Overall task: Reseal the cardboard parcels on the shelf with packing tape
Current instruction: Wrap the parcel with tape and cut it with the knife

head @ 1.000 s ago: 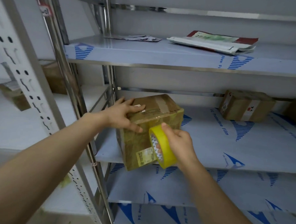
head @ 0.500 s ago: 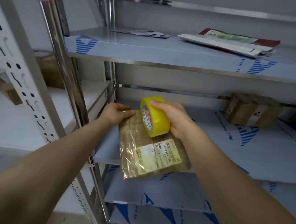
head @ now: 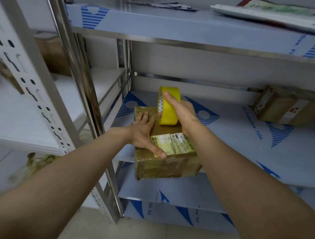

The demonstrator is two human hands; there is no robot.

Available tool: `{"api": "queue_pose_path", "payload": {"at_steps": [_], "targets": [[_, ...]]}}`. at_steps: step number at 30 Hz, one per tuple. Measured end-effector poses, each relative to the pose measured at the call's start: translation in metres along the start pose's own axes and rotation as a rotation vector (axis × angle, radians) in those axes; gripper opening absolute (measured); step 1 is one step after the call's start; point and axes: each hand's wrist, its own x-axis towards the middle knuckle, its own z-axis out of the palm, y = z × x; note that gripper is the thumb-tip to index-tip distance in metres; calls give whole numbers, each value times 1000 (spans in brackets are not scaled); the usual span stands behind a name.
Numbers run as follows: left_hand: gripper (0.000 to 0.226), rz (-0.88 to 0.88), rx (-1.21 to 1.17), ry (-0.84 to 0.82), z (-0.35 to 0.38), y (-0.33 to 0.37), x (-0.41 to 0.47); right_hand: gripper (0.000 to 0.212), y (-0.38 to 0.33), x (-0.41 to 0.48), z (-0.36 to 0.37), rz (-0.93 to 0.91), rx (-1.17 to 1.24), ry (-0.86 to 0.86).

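A tape-wrapped cardboard parcel (head: 166,167) lies flat at the front left of the middle shelf (head: 242,147), its printed label facing up and its near end past the shelf edge. My left hand (head: 143,135) presses flat on the parcel's top, thumb at the near edge beside the label. My right hand (head: 182,113) grips a yellow roll of packing tape (head: 169,110), held upright on the far part of the parcel's top. A second cardboard parcel (head: 283,107) sits at the back right of the same shelf.
Steel uprights (head: 85,90) stand just left of the parcel. The upper shelf (head: 176,27) carries flat mailer bags (head: 275,14). A white rack on the left (head: 27,79) holds more boxes. Lower shelves (head: 176,191) covered in blue-printed film lie beneath.
The parcel has been tipped from standing to lying flat, label up. My left hand moved from its far end onto its top. The tape roll rose from the front face to the top.
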Motion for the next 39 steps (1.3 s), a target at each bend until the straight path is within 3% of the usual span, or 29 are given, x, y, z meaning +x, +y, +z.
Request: {"api": "queue_pose_path", "payload": {"at_steps": [3, 7, 9, 17, 32, 35, 37, 39], "targets": [[155, -18, 17, -1, -2, 3, 0, 40, -24, -19, -2, -19, -30, 77], [141, -57, 16, 41, -5, 5, 1, 42, -41, -66, -19, 63, 19, -70], [139, -59, 54, 41, -6, 7, 1, 31, -37, -92, -31, 57, -72, -72], [146, -47, 79, 33, -8, 7, 1, 37, 23, -155, -48, 114, -14, 65], [150, -63, 52, -36, -15, 10, 2, 39, 90, -150, -33, 68, 29, 154], [119, -130, -71, 70, -18, 21, 10, 39, 99, -146, -30, 56, 2, 157], [93, -187, 23, 285, -10, 41, 21, 39, 104, -141, -29, 53, 10, 159], [87, -167, 94, 385, 0, 58, 38, 39, 110, -138, -29, 61, 10, 153]]}}
